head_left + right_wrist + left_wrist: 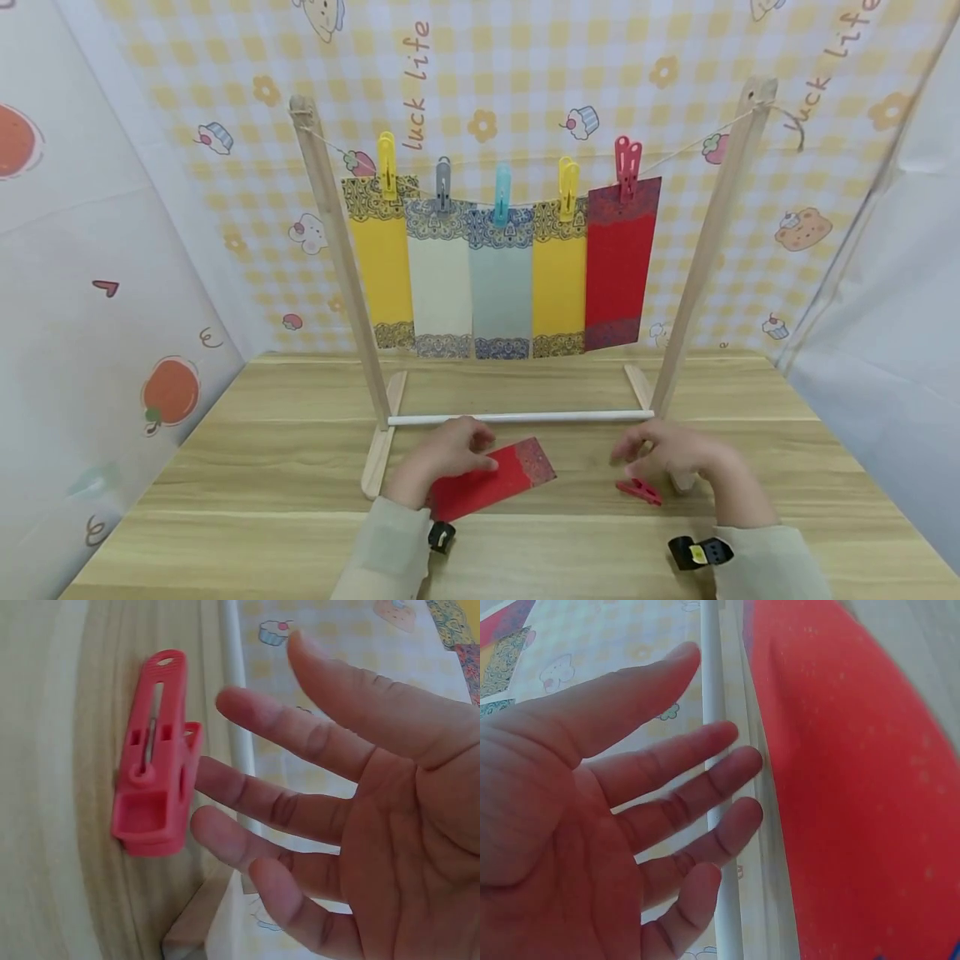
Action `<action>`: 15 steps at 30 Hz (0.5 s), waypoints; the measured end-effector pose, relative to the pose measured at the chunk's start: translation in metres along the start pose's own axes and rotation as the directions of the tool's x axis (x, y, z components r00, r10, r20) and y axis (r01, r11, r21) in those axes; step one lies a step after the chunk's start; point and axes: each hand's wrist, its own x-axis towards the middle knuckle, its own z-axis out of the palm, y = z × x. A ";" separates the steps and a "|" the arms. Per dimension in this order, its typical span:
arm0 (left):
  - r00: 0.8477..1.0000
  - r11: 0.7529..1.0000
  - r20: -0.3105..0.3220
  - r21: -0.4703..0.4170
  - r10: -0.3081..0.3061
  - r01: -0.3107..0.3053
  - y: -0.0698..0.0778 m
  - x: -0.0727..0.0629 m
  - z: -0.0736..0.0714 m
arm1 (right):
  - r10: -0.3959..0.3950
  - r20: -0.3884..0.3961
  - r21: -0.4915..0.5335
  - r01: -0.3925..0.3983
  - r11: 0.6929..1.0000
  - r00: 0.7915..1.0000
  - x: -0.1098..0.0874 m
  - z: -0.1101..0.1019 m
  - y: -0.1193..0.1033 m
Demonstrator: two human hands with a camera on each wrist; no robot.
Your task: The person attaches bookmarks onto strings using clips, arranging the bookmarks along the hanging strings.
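A red card (487, 483) with a patterned end lies on the table, below my left hand (450, 454). In the left wrist view the fingers of that hand are loosely spread, with nothing held, and the red card (847, 787) is beside them. My right hand (671, 454) hovers over the table near a red clothespin (639, 491). The right wrist view shows the clothespin (156, 757) lying just off the fingertips, with the hand relaxed and holding nothing.
A wooden frame with a left post (337, 267), a right post (708, 258) and a white crossbar (521, 417) stands behind my hands. From its string hang several cards, including a yellow card (382, 275) and a red card (618, 267), each under a clothespin.
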 end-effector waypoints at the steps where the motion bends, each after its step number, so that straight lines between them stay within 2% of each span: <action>1: 1.000 1.000 -0.001 0.015 -0.003 0.003 0.000 0.000 0.000 | 0.005 0.008 -0.001 -0.005 1.000 1.000 0.000 0.001 0.000; 9: 0.999 0.995 -0.015 0.087 -0.044 0.045 0.002 -0.001 0.004 | -0.010 0.149 0.025 0.006 1.000 0.989 -0.001 0.003 -0.001; 15: 0.997 0.985 -0.004 0.155 -0.081 0.081 0.007 -0.003 0.009 | 0.039 0.149 0.006 -0.040 0.999 0.988 -0.001 0.007 -0.006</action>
